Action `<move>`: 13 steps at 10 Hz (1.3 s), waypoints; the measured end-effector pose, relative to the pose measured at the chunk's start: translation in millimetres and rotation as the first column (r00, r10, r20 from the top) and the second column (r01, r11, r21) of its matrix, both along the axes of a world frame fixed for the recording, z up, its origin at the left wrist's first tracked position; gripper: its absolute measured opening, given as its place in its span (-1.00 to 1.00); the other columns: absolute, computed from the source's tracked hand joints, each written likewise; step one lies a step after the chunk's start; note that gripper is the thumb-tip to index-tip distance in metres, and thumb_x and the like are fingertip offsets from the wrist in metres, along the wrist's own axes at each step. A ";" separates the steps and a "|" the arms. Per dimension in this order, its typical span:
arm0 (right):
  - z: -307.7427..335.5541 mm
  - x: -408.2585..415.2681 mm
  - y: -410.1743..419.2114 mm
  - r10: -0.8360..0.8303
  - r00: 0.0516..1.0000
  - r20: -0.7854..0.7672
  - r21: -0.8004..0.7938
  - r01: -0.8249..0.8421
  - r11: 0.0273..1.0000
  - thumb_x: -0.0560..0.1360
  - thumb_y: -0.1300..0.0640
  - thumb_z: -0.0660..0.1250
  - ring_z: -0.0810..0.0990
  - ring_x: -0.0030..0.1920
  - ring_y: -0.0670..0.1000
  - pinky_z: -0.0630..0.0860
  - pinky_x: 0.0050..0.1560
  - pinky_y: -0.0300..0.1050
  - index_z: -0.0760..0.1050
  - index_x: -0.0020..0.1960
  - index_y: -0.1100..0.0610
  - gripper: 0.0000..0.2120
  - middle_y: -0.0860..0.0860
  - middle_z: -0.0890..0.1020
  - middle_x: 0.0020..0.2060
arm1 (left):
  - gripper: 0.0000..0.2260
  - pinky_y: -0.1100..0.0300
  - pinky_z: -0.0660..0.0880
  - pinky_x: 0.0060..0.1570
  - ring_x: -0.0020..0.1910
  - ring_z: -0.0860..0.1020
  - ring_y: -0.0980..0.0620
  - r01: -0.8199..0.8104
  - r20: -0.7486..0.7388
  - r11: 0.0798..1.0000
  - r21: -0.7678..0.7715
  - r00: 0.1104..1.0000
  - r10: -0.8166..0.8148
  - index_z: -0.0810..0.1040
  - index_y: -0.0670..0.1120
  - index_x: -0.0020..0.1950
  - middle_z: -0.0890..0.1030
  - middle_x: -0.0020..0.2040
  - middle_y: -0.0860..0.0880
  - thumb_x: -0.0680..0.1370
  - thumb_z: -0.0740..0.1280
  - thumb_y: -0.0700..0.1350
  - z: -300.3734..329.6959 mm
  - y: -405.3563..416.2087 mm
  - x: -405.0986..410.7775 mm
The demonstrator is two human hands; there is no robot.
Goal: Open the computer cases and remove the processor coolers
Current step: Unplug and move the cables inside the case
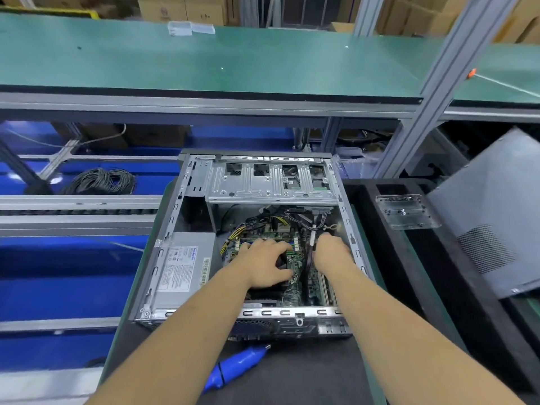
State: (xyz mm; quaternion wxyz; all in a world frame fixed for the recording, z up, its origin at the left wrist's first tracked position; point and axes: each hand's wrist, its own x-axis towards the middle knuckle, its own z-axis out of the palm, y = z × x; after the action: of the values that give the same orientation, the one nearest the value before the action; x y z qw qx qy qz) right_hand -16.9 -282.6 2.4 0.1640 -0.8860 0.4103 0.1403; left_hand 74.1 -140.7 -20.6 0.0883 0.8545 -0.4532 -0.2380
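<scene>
The open computer case [245,244] lay on its side on the dark mat [292,375] at the near middle of the bench, motherboard [295,267] exposed. Both forearms reached in from the near edge. The left hand [267,266] rested palm-down on the board, fingers spread and curled. The right hand [331,249] dipped among the cables; its grip could not be told. A blue screwdriver [233,368] lay just near of the case.

Bright, even light from overhead, with only soft shadows inside the open case [257,229]. Pale glare lies on the green shelf [204,59] above. The wide lens bends straight rails toward the edges. The fingers [274,247] and far cartons are slightly blurred.
</scene>
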 end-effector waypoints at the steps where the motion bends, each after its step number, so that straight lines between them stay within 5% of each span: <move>1: -9.3 10.4 -8.2 0.004 1.000 0.024 -0.013 -0.003 1.000 0.61 0.32 0.15 0.56 0.23 0.15 0.50 -0.11 -0.25 0.41 0.36 0.25 -0.67 0.19 0.53 0.26 | -0.36 -0.24 0.07 0.42 0.51 0.18 -0.12 -0.080 -0.053 0.997 0.000 0.995 0.080 0.20 0.17 0.54 0.28 0.54 0.00 0.52 0.29 0.30 -3.3 2.2 3.6; 2: -19.6 17.4 -12.6 0.039 0.998 -0.051 -0.042 -0.041 0.998 0.62 0.32 0.14 0.58 0.20 0.16 0.44 -0.22 -0.28 0.46 0.32 0.26 -0.70 0.17 0.58 0.20 | -0.41 -0.24 0.07 0.41 0.49 0.17 -0.13 -0.106 -0.078 0.994 0.011 0.991 0.107 0.26 0.18 0.50 0.29 0.52 0.00 0.52 0.27 0.31 -7.9 2.7 6.5; 3: -32.1 21.7 -19.3 0.096 0.991 -0.090 -0.110 -0.106 0.988 0.63 0.30 0.13 0.59 0.18 0.17 0.42 -0.11 -0.10 0.46 0.30 0.25 -0.72 0.17 0.59 0.17 | -0.45 -0.28 0.06 0.40 0.47 0.18 -0.14 -0.120 -0.102 0.993 0.009 0.987 0.120 0.30 0.16 0.45 0.31 0.48 -0.03 0.51 0.28 0.31 -12.1 1.0 8.0; 5: -34.7 24.9 -21.7 0.248 0.958 -0.145 -0.173 -0.272 0.947 0.62 0.30 0.13 0.60 0.15 0.16 0.41 -0.11 -0.10 0.49 0.28 0.16 -0.71 0.13 0.60 0.16 | -0.47 -0.29 0.05 0.40 0.46 0.17 -0.15 -0.126 -0.115 0.992 0.015 0.985 0.127 0.30 0.17 0.42 0.31 0.46 -0.04 0.51 0.27 0.31 -12.5 0.1 7.3; 6: -30.3 27.9 -21.9 0.302 0.940 -0.161 -0.161 -0.327 0.931 0.56 0.37 0.16 0.56 -0.11 0.13 0.46 -0.19 -0.12 0.43 0.22 0.10 -0.69 0.07 0.54 -0.11 | -0.48 -0.29 0.06 0.41 0.45 0.17 -0.14 -0.129 -0.120 0.991 0.015 0.984 0.130 0.30 0.17 0.41 0.31 0.46 -0.04 0.50 0.26 0.30 -12.1 0.1 6.3; 7: -26.9 28.9 -19.4 0.337 0.927 -0.168 -0.181 -0.365 0.913 0.53 0.40 0.17 0.53 -0.15 0.12 0.46 -0.20 -0.13 0.41 0.12 0.12 -0.74 0.06 0.50 -0.21 | -0.47 -0.30 0.04 0.42 0.45 0.16 -0.14 -0.132 -0.123 0.991 0.020 0.983 0.133 0.30 0.16 0.42 0.31 0.45 -0.03 0.50 0.25 0.30 -11.6 -0.2 5.8; 8: -29.5 29.4 -17.8 0.413 0.869 -0.272 -0.230 -0.476 0.849 0.52 0.42 0.20 0.62 -0.08 0.15 0.51 -0.17 -0.10 0.46 0.12 0.18 -0.75 0.14 0.63 -0.02 | -0.48 -0.29 0.04 0.41 0.44 0.16 -0.14 -0.130 -0.125 0.991 0.027 0.983 0.132 0.28 0.17 0.41 0.31 0.44 -0.03 0.50 0.24 0.30 -12.7 -1.3 6.2; 10: -19.9 31.0 -12.8 0.452 0.832 -0.321 -0.347 -0.547 0.762 0.53 0.34 0.22 0.63 -0.04 0.12 0.47 -0.23 -0.10 0.44 0.12 0.12 -0.78 0.09 0.64 0.00 | -0.44 -0.31 0.01 0.42 0.46 0.11 -0.12 -0.118 -0.127 0.992 0.052 0.984 0.123 0.23 0.18 0.45 0.26 0.47 0.00 0.50 0.21 0.32 -15.5 -1.2 7.0; 11: -20.4 28.1 -13.0 0.430 0.841 -0.328 -0.277 -0.521 0.807 0.53 0.36 0.21 0.65 0.01 0.14 0.48 -0.23 -0.09 0.46 0.16 0.15 -0.75 0.11 0.64 0.04 | -0.45 -0.31 0.01 0.41 0.45 0.13 -0.12 -0.118 -0.124 0.992 0.052 0.985 0.123 0.24 0.18 0.44 0.26 0.46 -0.02 0.51 0.20 0.32 -14.7 -1.5 7.1; 13: -18.8 18.2 -14.9 0.505 0.853 -0.133 -0.244 -0.522 0.817 0.53 0.23 0.16 0.53 0.16 0.19 0.57 0.07 -0.01 0.41 0.29 0.11 -0.66 0.15 0.51 0.18 | -0.45 -0.28 0.04 0.39 0.46 0.15 -0.13 -0.132 -0.123 0.991 0.032 0.983 0.135 0.28 0.14 0.45 0.29 0.46 -0.03 0.51 0.25 0.30 -11.3 -1.8 6.4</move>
State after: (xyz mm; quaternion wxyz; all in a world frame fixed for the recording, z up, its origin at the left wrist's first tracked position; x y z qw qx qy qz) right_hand 1.3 -297.6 -16.4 -0.0155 -0.9728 0.1764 0.1493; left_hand 80.5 -142.5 -32.0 0.1221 0.8674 -0.3858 -0.2896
